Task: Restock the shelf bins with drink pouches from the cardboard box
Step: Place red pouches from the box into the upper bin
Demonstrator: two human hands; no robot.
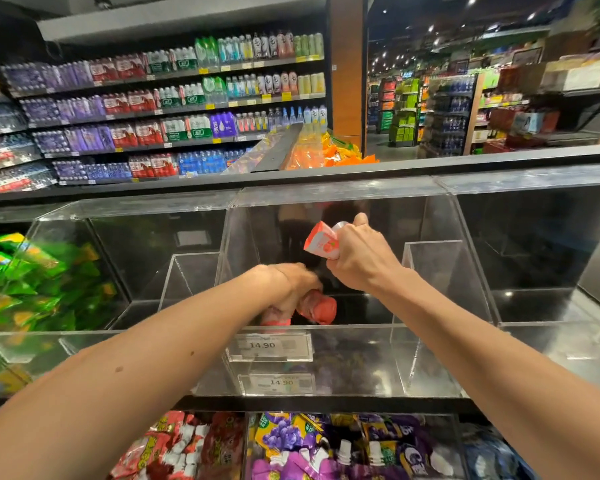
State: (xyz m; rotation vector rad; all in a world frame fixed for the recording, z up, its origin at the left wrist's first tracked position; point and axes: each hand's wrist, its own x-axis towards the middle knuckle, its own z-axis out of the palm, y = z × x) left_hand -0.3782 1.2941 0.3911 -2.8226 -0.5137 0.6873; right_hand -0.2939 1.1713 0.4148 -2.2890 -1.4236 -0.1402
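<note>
**Q:** What are the hands doing?

**A:** Both reach into the middle bin (430, 271), a clear acrylic box with a sloped front opening. The right hand (357, 258) is high in that opening, fingers curled tight into a fist round the neck of a drink pouch (321, 242). The pouch is soft and flat, pale with red edges and a fruit print, and it tilts up to the left. The left hand (291, 282) is lower, close to the bin's dark floor. Its fingers are bent downward round the red pouches (317, 308), which are blurred — how many it grips I cannot tell.

**Q:** And the bin itself?

**A:** Smooth, glossy walls with sharp straight edges. A low clear lip runs along the front, and a price tag (269, 346) reading 14.90 sits just below it. Apart from the hands and their pouches, its black floor shows open room to the right.

**Q:** What lies around it?

**A:** Left of the middle bin, a like bin holds crinkled green pouches (32, 282). Below it, lower bins hold red-and-white pouches (194, 445) and purple pouches (291, 441) — spouted and heaped.
</note>
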